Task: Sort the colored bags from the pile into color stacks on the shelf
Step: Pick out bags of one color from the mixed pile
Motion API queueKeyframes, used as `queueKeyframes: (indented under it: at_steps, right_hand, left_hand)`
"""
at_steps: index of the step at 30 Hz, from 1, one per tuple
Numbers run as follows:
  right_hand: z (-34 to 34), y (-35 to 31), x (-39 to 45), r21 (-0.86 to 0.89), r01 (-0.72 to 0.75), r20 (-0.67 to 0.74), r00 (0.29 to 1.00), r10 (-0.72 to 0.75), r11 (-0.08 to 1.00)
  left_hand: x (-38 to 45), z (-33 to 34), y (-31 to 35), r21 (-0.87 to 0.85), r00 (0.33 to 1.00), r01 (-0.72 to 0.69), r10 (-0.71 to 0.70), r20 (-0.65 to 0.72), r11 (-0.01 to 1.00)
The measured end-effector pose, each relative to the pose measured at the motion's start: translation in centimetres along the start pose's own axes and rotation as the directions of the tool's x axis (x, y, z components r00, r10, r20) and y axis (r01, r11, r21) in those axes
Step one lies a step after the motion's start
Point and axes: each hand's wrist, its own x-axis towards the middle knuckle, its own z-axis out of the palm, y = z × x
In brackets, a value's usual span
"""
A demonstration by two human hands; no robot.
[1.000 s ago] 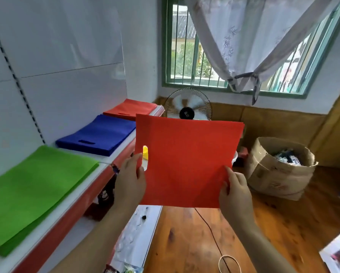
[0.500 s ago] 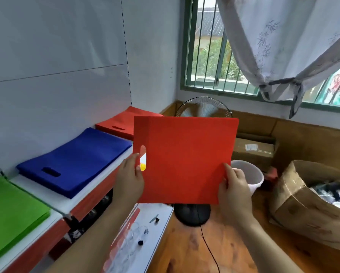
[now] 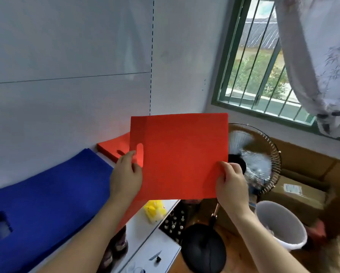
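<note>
A flat red bag (image 3: 182,154) with an oval handle slot hangs upright in the air between both hands. My left hand (image 3: 124,177) pinches its left edge just below the slot. My right hand (image 3: 231,182) pinches its lower right edge. Behind the bag's left side lies the red stack (image 3: 114,147) on the shelf, partly hidden by the bag. The blue stack (image 3: 47,200) covers the shelf to the left of it. No green stack is in view.
The white wall rises right behind the shelf. A standing fan (image 3: 254,160) is behind the bag on the right, its black base (image 3: 203,251) on the floor. A white bucket (image 3: 279,223), cardboard boxes (image 3: 297,192) and a yellow item (image 3: 155,210) on the lower shelf lie below.
The view has moved closer to the shelf's far end and the green stack has left view. The red bag, still held by both hands, now overlaps the red stack.
</note>
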Motion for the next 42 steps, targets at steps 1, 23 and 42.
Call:
queueKeyframes:
  at_steps: [1, 23, 42]
  right_hand:
    - [1.2, 0.0, 1.4, 0.012, 0.003, 0.013, 1.000, -0.004, 1.000]
    - [25.0, -2.1, 24.2, 0.186, 0.433, 0.490, 0.737, -0.465, 0.882]
    - [24.8, -5.6, 22.3, 0.197, 0.738, 0.487, 0.498, -0.718, 0.646]
  left_hand:
    - [0.8, 0.1, -0.5, 0.023, 1.000, 0.016, -0.016, -0.008, 1.000]
    - [8.2, 6.5, -2.5, 0.613, 0.836, 0.544, -0.430, -0.340, 0.573]
    - [6.2, 4.4, -1.4, 0.725, 0.809, 0.580, -0.362, -0.462, 0.372]
